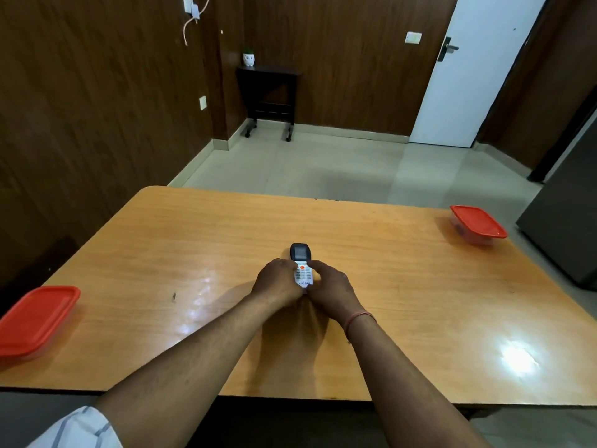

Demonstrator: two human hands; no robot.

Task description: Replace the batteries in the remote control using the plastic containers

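Remote control [301, 266] lay face-up between your palms, your left hand [280, 281] and right hand [329, 283] both gripping its near end; you needed to flip it, then thumb the back cover off.

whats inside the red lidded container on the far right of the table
The container on the table is shut under its red lid. Its clear wall shows only a blur; contents cannot be made out.
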